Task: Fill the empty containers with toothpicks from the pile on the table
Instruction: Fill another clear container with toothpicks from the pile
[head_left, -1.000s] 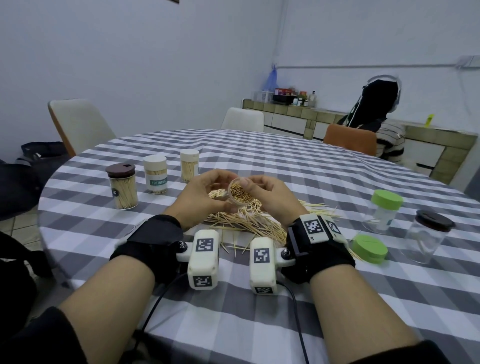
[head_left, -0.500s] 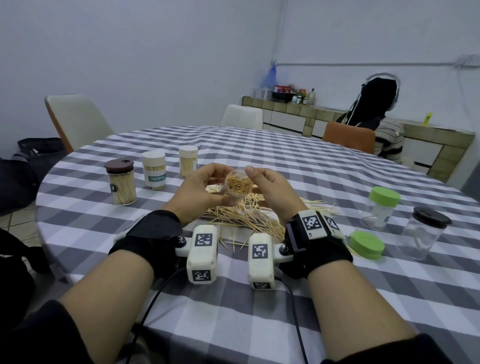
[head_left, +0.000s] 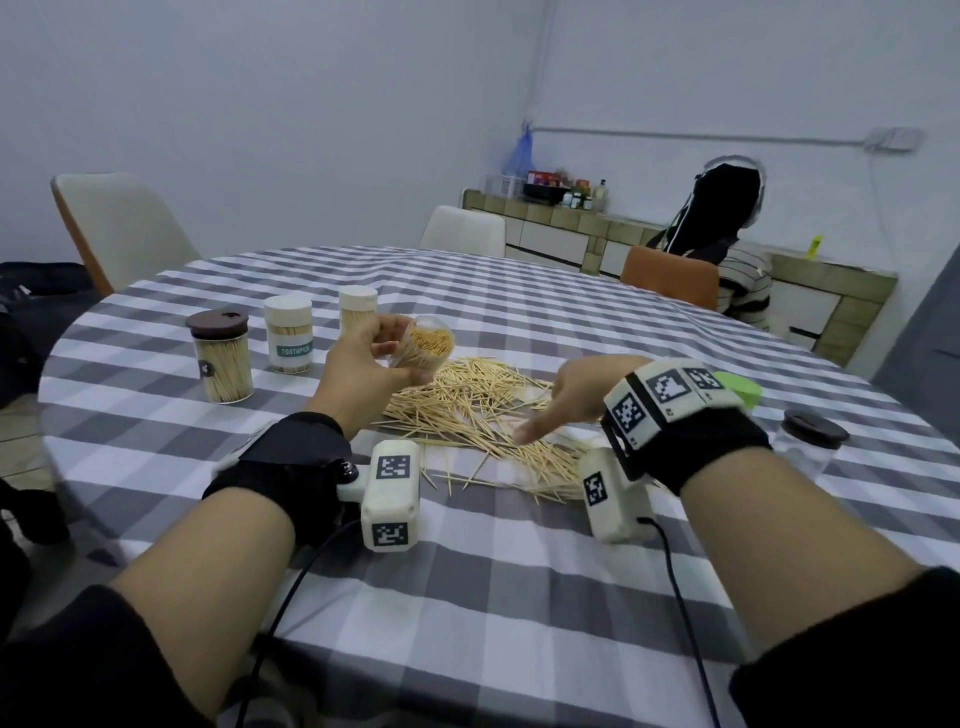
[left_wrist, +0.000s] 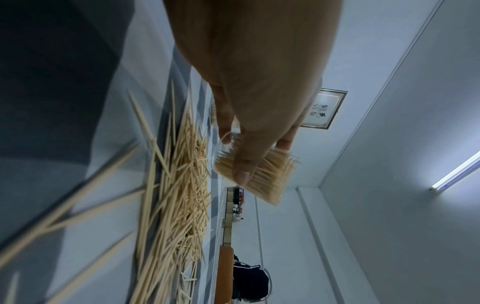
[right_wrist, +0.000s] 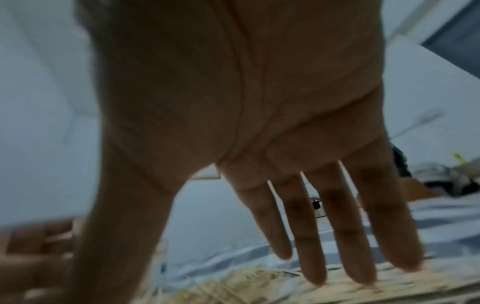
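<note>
My left hand (head_left: 369, 358) grips a clear plastic container (head_left: 423, 347) packed with toothpicks, tilted with its open mouth toward me, above the far left edge of the pile. The left wrist view shows my fingers (left_wrist: 241, 164) wrapped round that container (left_wrist: 262, 174). The toothpick pile (head_left: 478, 410) lies spread on the checked tablecloth (head_left: 493, 571) between my hands. My right hand (head_left: 566, 405) hovers low over the pile's right side, palm down, fingers straight and spread, holding nothing; its fingertips (right_wrist: 314, 275) nearly touch the toothpicks (right_wrist: 233, 288).
Three filled, capped toothpick jars stand at the left: a brown-lidded one (head_left: 221, 356), a white labelled one (head_left: 288, 332), a smaller white one (head_left: 357, 312). A green lid (head_left: 737, 387) and a dark-lidded clear jar (head_left: 810, 441) lie to the right. Chairs and a seated person are beyond the table.
My right hand let go of the container and swung down to the right over the pile, fingers spread. The left hand keeps the container, now raised and shifted slightly left.
</note>
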